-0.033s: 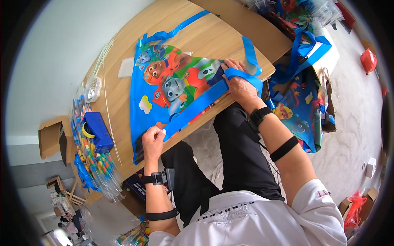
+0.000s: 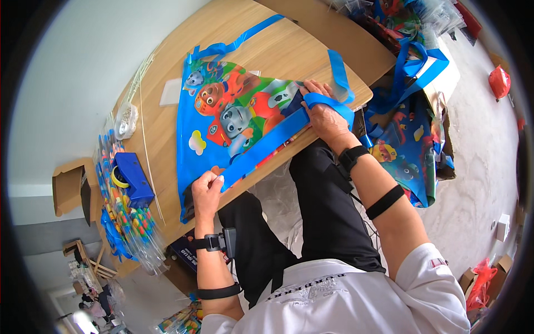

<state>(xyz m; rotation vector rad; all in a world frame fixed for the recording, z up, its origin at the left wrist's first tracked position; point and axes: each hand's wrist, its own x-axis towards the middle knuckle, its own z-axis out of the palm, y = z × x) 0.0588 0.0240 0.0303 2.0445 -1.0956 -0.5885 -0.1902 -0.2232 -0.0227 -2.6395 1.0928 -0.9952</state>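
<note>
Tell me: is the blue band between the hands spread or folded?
Spread: the blue band runs flat and straight from left hand to right hand.

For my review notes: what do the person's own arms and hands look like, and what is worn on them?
The left hand and right hand are ungloved. A black left wrist strap carries a boxy black module; the right wrist strap is black too. Nearer the elbows sit a black left band and right band. The white right sleeve is short, with a small reddish mark.

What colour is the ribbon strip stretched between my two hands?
The strip is plain bright blue, seen best in the head view.
</note>
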